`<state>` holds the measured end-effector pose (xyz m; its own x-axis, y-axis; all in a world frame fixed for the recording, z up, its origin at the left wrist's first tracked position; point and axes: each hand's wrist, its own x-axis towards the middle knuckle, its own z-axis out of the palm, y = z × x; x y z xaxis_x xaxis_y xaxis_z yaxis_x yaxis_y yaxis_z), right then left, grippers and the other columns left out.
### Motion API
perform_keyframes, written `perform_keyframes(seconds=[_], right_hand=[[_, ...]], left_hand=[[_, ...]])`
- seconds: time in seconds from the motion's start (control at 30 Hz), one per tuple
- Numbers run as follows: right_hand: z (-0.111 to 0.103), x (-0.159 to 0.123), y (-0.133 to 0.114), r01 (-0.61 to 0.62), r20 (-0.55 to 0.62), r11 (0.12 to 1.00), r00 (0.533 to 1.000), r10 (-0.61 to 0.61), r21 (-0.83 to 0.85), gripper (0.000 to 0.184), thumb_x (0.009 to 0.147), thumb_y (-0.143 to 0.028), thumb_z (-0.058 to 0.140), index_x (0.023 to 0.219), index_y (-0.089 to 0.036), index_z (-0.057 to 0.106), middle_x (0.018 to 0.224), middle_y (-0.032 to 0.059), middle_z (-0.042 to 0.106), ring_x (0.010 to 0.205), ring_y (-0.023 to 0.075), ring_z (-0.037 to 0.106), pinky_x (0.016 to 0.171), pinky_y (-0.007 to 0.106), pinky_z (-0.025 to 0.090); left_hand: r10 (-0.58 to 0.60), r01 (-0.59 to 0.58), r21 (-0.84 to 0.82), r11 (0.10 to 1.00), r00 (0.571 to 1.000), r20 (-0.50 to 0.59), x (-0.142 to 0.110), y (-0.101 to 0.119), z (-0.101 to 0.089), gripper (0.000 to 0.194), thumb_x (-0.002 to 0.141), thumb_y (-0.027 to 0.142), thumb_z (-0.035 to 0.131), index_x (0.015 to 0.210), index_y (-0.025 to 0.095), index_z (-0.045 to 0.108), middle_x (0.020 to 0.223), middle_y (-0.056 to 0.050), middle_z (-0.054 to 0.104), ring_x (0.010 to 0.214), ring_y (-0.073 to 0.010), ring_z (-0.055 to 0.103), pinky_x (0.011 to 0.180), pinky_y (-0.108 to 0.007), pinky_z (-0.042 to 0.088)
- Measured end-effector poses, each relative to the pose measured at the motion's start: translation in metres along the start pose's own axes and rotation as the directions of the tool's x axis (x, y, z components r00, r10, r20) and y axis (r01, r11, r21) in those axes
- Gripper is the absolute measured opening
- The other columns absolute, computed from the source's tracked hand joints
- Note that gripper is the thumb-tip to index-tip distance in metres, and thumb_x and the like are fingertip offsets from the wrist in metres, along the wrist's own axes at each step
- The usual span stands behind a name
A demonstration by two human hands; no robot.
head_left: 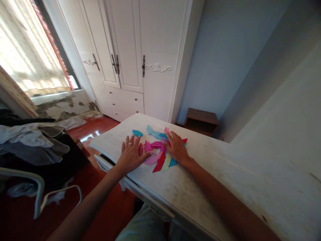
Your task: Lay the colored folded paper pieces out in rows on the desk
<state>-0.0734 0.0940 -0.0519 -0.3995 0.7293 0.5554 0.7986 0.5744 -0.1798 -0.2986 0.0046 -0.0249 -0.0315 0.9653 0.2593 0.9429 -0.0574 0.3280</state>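
A heap of folded paper pieces in pink, red, blue and pale green lies on a white table. My left hand rests flat beside the heap's left edge, fingers spread, a ring on one finger, thumb touching a pink piece. My right hand lies palm down on top of the heap, fingers stretched over the pink and blue pieces. A separate blue piece lies just beyond my left fingertips. Neither hand grips anything.
A white wardrobe stands behind the table, with a small brown nightstand to its right. On the left are a chair, a pile of clothes and a bright window. A wall runs along the table's right side.
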Motion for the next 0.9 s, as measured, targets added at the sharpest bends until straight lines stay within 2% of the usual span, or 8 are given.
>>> perform_keyframes(seconds=[0.1, 0.23, 0.33, 0.43, 0.53, 0.6, 0.73, 0.9], right_hand=[[0.007, 0.010, -0.003, 0.034, 0.041, 0.999, 0.999, -0.033, -0.001, 0.062, 0.096, -0.051, 0.040, 0.140, -0.009, 0.049, 0.143, 0.0216, 0.042, 0.133, 0.0341, 0.038, 0.108, 0.049, 0.032], [0.013, 0.022, -0.009, 0.051, 0.144, 0.999, 0.988, -0.053, 0.014, 0.065, 0.096, -0.054, 0.040, 0.145, -0.011, 0.042, 0.138, 0.0188, 0.049, 0.127, 0.0334, 0.045, 0.106, 0.052, 0.032], [0.015, 0.029, -0.012, 0.083, 0.166, 0.996, 0.982, -0.087, 0.036, 0.061, 0.095, -0.051, 0.045, 0.141, -0.011, 0.048, 0.126, 0.0171, 0.058, 0.115, 0.0310, 0.052, 0.103, 0.048, 0.037], [0.016, 0.032, -0.012, 0.079, 0.123, 0.996, 0.989, -0.084, 0.047, 0.052, 0.095, -0.048, 0.045, 0.130, -0.012, 0.058, 0.116, 0.0161, 0.062, 0.108, 0.0300, 0.054, 0.097, 0.043, 0.041], [0.016, 0.033, -0.013, 0.038, 0.073, 0.997, 0.996, -0.043, 0.067, 0.048, 0.095, -0.046, 0.044, 0.123, -0.011, 0.061, 0.113, 0.0160, 0.063, 0.105, 0.0299, 0.054, 0.094, 0.044, 0.043], [0.015, 0.033, -0.013, 0.012, 0.043, 0.995, 0.999, -0.016, 0.099, 0.046, 0.094, -0.044, 0.046, 0.121, -0.010, 0.061, 0.113, 0.0162, 0.063, 0.104, 0.0297, 0.054, 0.093, 0.043, 0.043], [0.012, 0.032, -0.013, -0.016, -0.009, 0.979, 1.000, 0.018, 0.205, 0.043, 0.088, -0.040, 0.054, 0.119, -0.010, 0.061, 0.112, 0.0153, 0.064, 0.105, 0.0288, 0.056, 0.095, 0.043, 0.043], [0.012, 0.030, -0.009, -0.040, -0.092, 0.938, 0.993, 0.076, 0.345, 0.038, 0.084, -0.035, 0.059, 0.117, -0.015, 0.062, 0.113, 0.0121, 0.065, 0.106, 0.0265, 0.057, 0.097, 0.042, 0.042]], left_hand=[[-0.029, 0.028, 0.007, 1.000, 0.992, 0.123, 0.017, -0.003, 0.010, 0.104, 0.077, 0.078, 0.046, 0.151, 0.008, 0.026, 0.156, -0.022, 0.017, 0.146, -0.0384, 0.002, 0.115, -0.056, 0.011], [0.050, -0.054, 0.019, 0.998, 0.983, 0.177, 0.026, 0.004, 0.014, 0.105, 0.075, 0.077, 0.049, 0.151, 0.008, 0.026, 0.155, -0.019, 0.022, 0.146, -0.0356, 0.010, 0.115, -0.056, 0.010], [0.104, -0.110, 0.018, 0.994, 0.976, 0.190, 0.025, 0.007, 0.012, 0.107, 0.071, 0.077, 0.055, 0.149, 0.008, 0.030, 0.152, -0.020, 0.031, 0.145, -0.0351, 0.018, 0.115, -0.058, 0.009], [0.123, -0.121, -0.020, 0.992, 0.982, 0.141, 0.023, 0.006, 0.011, 0.095, 0.073, 0.072, 0.059, 0.144, 0.011, 0.040, 0.147, -0.018, 0.041, 0.142, -0.0333, 0.028, 0.114, -0.057, 0.014], [0.127, -0.122, -0.083, 0.989, 0.990, 0.059, 0.022, 0.004, 0.013, 0.072, 0.081, 0.060, 0.058, 0.137, 0.015, 0.049, 0.139, -0.014, 0.051, 0.134, -0.0303, 0.041, 0.115, -0.054, 0.019], [0.147, -0.145, -0.139, 0.980, 0.989, 0.001, 0.022, 0.003, 0.014, 0.064, 0.083, 0.054, 0.057, 0.133, 0.014, 0.053, 0.133, -0.013, 0.056, 0.127, -0.0284, 0.049, 0.114, -0.049, 0.026], [0.159, -0.164, -0.255, 0.953, 0.986, -0.040, 0.021, 0.004, 0.013, 0.059, 0.085, 0.051, 0.056, 0.129, 0.011, 0.057, 0.124, -0.013, 0.062, 0.113, -0.0264, 0.059, 0.101, -0.040, 0.043], [0.128, -0.163, -0.415, 0.895, 0.986, -0.110, 0.024, 0.005, 0.013, 0.051, 0.082, 0.041, 0.059, 0.125, 0.014, 0.058, 0.122, -0.011, 0.064, 0.109, -0.0243, 0.061, 0.098, -0.038, 0.046]])
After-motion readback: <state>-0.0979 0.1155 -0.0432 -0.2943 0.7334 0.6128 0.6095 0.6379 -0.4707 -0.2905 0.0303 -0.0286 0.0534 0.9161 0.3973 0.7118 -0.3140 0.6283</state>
